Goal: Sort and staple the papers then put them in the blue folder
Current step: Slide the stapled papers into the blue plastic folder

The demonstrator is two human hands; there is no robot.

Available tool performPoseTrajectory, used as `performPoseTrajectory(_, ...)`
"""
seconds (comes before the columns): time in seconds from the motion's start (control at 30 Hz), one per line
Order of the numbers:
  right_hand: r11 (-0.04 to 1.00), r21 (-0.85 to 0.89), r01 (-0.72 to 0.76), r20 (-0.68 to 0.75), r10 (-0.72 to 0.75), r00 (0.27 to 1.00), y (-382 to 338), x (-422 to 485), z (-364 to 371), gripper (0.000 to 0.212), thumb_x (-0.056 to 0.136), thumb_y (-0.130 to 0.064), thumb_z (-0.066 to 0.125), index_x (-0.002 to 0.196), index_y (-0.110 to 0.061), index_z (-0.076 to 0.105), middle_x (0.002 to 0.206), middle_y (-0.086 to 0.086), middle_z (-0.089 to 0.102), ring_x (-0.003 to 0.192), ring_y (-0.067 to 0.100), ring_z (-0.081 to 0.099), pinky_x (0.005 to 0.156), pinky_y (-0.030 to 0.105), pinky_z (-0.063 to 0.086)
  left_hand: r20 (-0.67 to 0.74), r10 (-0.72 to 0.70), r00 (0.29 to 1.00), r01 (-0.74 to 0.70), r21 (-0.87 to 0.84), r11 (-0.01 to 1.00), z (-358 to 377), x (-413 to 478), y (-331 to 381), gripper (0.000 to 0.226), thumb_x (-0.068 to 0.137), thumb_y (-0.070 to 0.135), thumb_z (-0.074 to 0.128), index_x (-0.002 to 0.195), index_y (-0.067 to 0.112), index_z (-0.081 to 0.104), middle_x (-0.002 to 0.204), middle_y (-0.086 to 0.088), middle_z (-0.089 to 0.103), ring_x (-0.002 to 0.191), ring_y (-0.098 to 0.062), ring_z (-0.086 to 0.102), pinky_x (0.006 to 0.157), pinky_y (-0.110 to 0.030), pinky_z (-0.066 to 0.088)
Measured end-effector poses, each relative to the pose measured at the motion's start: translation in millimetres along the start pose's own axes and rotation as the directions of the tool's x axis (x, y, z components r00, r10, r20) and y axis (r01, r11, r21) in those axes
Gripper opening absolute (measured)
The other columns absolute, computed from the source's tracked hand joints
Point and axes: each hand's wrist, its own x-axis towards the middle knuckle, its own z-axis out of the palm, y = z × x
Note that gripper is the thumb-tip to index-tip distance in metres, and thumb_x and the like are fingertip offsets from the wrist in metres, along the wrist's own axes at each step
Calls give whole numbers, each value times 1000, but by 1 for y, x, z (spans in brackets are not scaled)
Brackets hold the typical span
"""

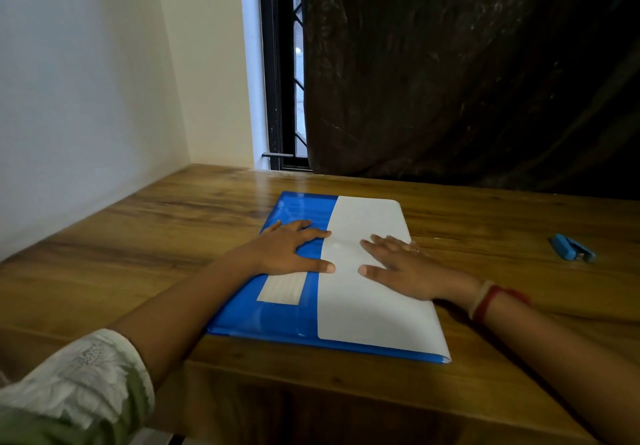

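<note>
The blue folder point(273, 316) lies flat in the middle of the wooden table point(173, 230), with a pale label strip on its front. A white flap point(367, 306) covers its right half. My left hand point(291, 249) rests flat on the blue part, fingers straight and spread, thumb tip touching the flap's edge. My right hand point(401, 268) presses flat on the white flap with straight fingers. No loose papers show. The blue stapler point(573, 248) lies apart on the table at the far right.
A white wall runs along the table's left side. Behind the table stand a window frame point(280, 98) and a dark curtain point(467, 70). The table's front edge passes just below the folder.
</note>
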Motion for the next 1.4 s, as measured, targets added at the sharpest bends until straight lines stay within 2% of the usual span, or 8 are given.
performPoseTrajectory(0.3, 999, 39, 26, -108, -22, 994, -3, -25, 17, 66, 97, -61, 21, 155, -33, 7, 163, -8, 0, 150, 17, -2, 122, 41, 6, 114, -135, 984, 117, 149, 982, -21, 0, 22, 79, 82, 79, 37, 149, 39, 24, 161, -1, 10, 148, -22, 8, 118, -52, 5)
performPoseTrajectory(0.43, 995, 50, 91, -115, -85, 990, -9, -20, 20, 68, 95, -63, 20, 155, -33, 9, 163, -6, 3, 150, 18, 0, 122, 43, 7, -72, -177, 982, 188, 191, 963, -12, 7, 69, 73, 89, 69, 38, 148, 26, 29, 161, -7, 8, 148, -28, 5, 117, -53, 5)
performPoseTrajectory(0.57, 842, 472, 261, -192, -191, 963, -4, -21, 11, 24, 101, -36, 43, 118, -31, 60, 124, -3, 58, 114, 13, 54, 96, 30, 45, -83, -199, 977, 188, -124, 974, 21, 20, 102, 63, 97, 61, 19, 148, 26, 32, 156, -7, 27, 143, -28, 24, 117, -55, 9)
performPoseTrajectory(0.63, 689, 678, 254, -321, -34, 947, 1, -21, 10, 22, 99, -20, 50, 90, -20, 69, 101, 1, 66, 92, 14, 62, 78, 30, 50, -98, -234, 967, 221, -128, 967, 32, 25, 101, 71, 94, 67, 10, 149, 27, 30, 158, -6, 25, 145, -28, 18, 116, -56, 1)
performPoseTrajectory(0.7, 614, 754, 234, -399, 146, 905, 4, -20, 11, 22, 98, -18, 53, 91, -10, 72, 102, 4, 67, 91, 14, 62, 73, 25, 50, -143, -230, 963, 226, -44, 973, 37, 25, 94, 75, 91, 71, 9, 152, 28, 22, 161, -4, 14, 148, -28, 8, 115, -55, -5)
performPoseTrajectory(0.9, 868, 481, 128, -590, 211, 780, 3, -23, 7, 13, 97, -23, 53, 106, -24, 63, 118, -3, 56, 99, 11, 51, 75, 23, 41, -162, -242, 957, 252, 45, 967, 32, 23, 58, 80, 88, 76, 18, 152, 29, 17, 161, -3, 11, 148, -28, 7, 115, -56, -3)
performPoseTrajectory(1.03, 923, 379, 73, -528, 150, 836, -1, -28, 6, 28, 95, -31, 56, 123, -25, 58, 131, 0, 51, 121, 19, 49, 96, 35, 43, -147, -227, 963, 238, 57, 970, 15, 17, 11, 76, 89, 73, 20, 151, 30, 19, 160, -3, 16, 147, -25, 13, 117, -55, 2)
performPoseTrajectory(1.4, 935, 330, 133, -450, 32, 893, 11, -17, 15, 43, 93, -37, 58, 131, -18, 54, 134, 5, 51, 120, 19, 49, 99, 33, 41, -208, -311, 927, 319, 9, 948, -13, -2, -83, 69, 92, 69, 29, 149, 29, 30, 157, 0, 28, 144, -22, 24, 117, -50, 10)
